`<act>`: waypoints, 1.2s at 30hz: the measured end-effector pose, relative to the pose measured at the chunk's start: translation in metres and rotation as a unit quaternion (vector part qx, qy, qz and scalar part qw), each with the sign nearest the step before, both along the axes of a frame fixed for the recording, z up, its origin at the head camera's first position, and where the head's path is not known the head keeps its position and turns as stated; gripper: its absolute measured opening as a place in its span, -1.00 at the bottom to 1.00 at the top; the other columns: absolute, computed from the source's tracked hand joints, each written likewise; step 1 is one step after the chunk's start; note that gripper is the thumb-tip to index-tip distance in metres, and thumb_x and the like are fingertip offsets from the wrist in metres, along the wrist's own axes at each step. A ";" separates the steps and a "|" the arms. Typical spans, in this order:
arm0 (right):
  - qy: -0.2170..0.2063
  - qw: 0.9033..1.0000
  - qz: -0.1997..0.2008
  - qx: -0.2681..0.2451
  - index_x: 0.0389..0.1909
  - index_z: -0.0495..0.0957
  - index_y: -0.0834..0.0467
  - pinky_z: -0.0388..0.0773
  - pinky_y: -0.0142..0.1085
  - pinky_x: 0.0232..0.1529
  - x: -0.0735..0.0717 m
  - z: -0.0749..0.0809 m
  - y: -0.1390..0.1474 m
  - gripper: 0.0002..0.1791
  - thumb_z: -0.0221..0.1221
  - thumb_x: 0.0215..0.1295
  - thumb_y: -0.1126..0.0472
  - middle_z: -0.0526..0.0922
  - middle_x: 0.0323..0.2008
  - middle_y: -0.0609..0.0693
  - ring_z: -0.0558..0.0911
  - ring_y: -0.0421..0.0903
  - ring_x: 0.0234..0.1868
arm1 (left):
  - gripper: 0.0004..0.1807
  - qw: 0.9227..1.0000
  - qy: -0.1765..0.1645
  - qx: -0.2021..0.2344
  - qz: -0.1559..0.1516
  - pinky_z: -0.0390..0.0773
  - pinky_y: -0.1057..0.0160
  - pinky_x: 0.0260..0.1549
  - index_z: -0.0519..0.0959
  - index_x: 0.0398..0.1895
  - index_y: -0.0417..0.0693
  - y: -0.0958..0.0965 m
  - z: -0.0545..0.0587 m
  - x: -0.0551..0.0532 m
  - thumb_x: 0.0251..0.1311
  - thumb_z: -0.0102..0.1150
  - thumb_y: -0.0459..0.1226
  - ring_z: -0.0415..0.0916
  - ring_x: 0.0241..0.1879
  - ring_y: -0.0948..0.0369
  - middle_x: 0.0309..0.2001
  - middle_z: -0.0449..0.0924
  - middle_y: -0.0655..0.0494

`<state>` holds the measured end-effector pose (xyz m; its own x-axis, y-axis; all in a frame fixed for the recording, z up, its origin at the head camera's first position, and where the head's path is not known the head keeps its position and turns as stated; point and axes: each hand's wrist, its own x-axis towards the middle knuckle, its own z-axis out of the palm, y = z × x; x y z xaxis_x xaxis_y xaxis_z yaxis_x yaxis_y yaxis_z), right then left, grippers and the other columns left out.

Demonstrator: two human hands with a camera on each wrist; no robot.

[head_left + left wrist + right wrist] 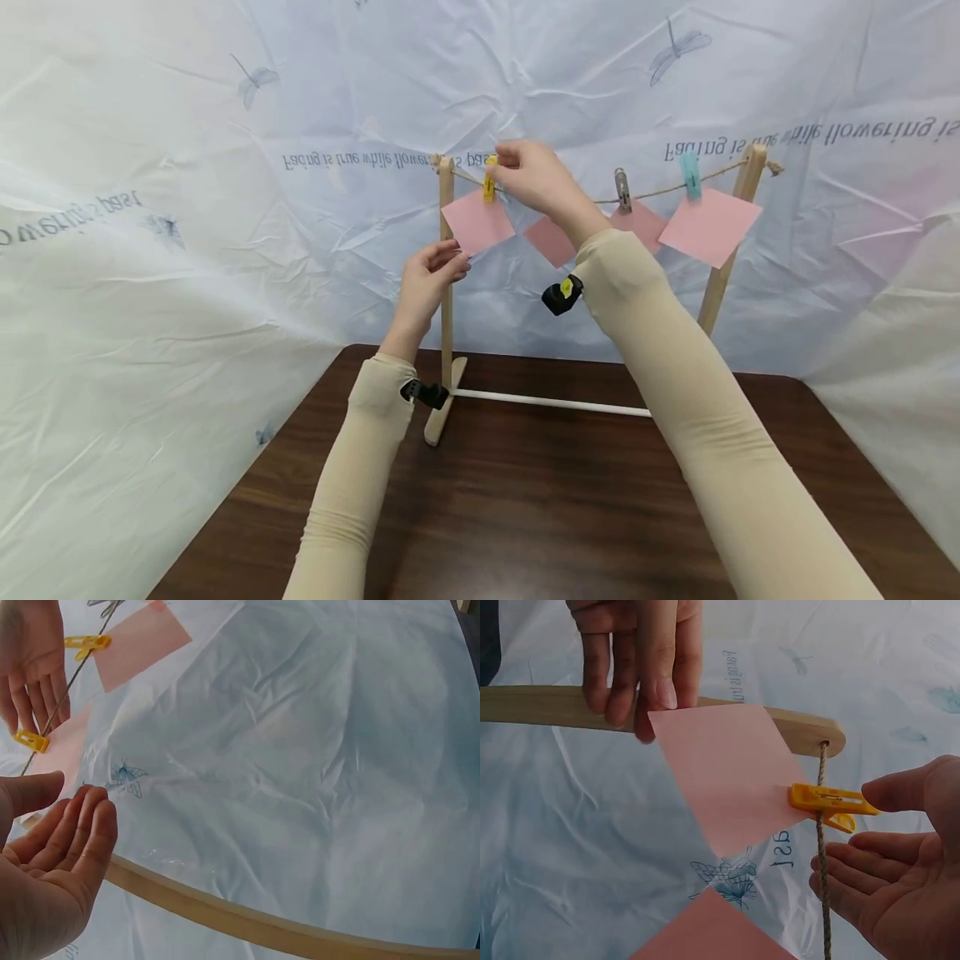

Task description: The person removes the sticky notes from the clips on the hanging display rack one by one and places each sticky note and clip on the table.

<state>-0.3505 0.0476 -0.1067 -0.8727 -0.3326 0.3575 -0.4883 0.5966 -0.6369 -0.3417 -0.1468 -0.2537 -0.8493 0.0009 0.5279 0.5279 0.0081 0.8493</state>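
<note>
A wooden stand (447, 275) carries a sagging string (660, 192) with several pink paper squares pegged to it. My right hand (501, 162) is up at the yellow clip (489, 187) that holds the leftmost pink square (477, 223). In the right wrist view the right hand (855, 836) is relaxed, with the thumb just off the end of the yellow clip (829, 802). My left hand (453, 258) is by the square's lower corner and the left post. Its fingers (660, 675) lie over the post (547, 705), and nothing shows between thumb and fingers of the left hand (71, 796).
Further along the string hang a grey clip (622, 190) and a teal clip (690, 175), each with a pink square. A second yellow clip (86, 645) shows in the left wrist view. The stand rests at the back of a dark wooden table (540, 508); white printed sheeting (187, 250) hangs behind.
</note>
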 end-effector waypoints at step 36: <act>0.052 0.989 0.028 -0.135 0.13 0.66 0.20 0.60 -0.28 0.03 -0.009 -0.006 0.000 -0.66 0.25 0.42 0.15 0.71 0.06 0.05 0.66 -0.15 0.06 | -0.72 0.999 0.020 0.030 -0.002 0.67 0.27 -0.15 0.53 0.04 -0.51 0.006 0.004 -0.005 0.34 0.21 -0.48 0.67 -0.30 0.24 -0.24 0.68 -0.03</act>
<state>-0.3593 0.0473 -0.1127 -0.8095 -0.2587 0.5271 -0.5869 0.3821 -0.7138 -0.3464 -0.1412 -0.2501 -0.8276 -0.0276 0.5607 0.5614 -0.0445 0.8264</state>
